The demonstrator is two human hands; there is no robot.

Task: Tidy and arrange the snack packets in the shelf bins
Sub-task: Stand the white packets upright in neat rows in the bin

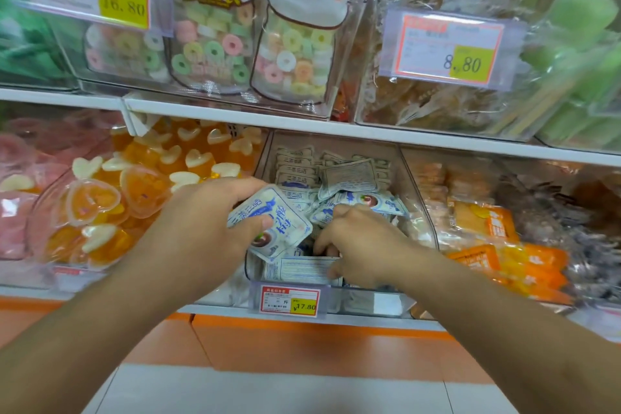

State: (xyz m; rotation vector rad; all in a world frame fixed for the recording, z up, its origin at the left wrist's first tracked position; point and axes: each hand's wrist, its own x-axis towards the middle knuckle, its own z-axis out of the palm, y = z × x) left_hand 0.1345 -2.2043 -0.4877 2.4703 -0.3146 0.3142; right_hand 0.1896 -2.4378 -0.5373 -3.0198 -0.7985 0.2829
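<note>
Left hand (215, 212): grips blue-white packet (272, 225), long axis tilted, above the clear bin (416, 198).
Right hand (356, 239): nearer bin's front, fingers curled into loose packets; hold unclear.

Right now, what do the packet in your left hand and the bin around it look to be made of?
White-and-blue packet, gripped by the left hand: looks like thin plastic film with a soft sheen; its edges look crimped and it puffs like a pillow. Bin: seemingly clear rigid plastic, glossy; neighbouring goods show through its wall. The right hand reaches among the packets; whether it grips one is unclear.
</note>
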